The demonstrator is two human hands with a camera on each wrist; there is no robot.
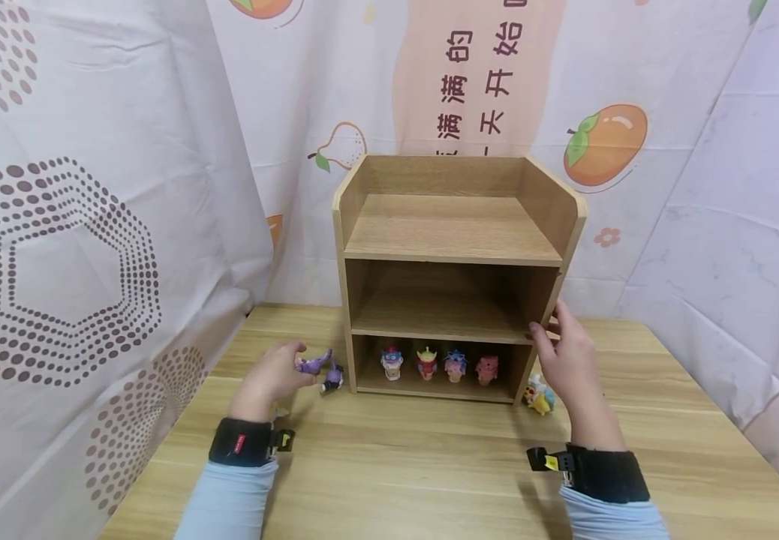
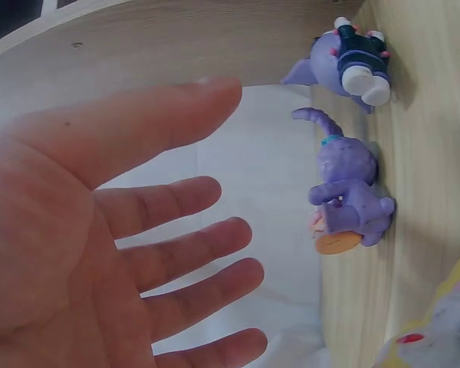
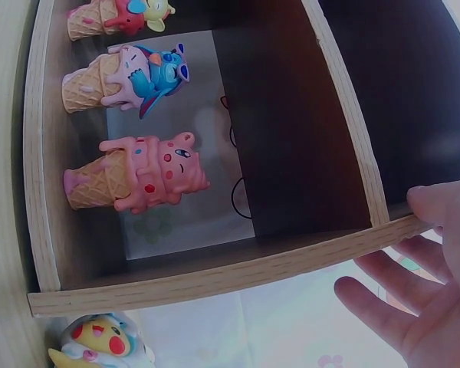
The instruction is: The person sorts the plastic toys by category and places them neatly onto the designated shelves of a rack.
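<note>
Holding the shelf (image 1: 453, 259) with the right hand (image 1: 568, 352)

The right hand pinches the shelf's side, thumb inside, fingers outside. Below that hand, a yellow toy (image 1: 539, 397) sits by the shelf. Left of it, a pink toy (image 3: 157, 172) stands on the bottom level beside three more toys (image 1: 426, 364). The left hand (image 1: 275, 379) is spread, its fingers apart. Just past its fingertips, a purple toy (image 2: 349, 165) and another purple toy (image 2: 356, 65) are on the table (image 1: 423, 465).

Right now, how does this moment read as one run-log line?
left hand: spread beside two purple toys | right hand: grips side of shelf | bottom compartment: four toys
</note>
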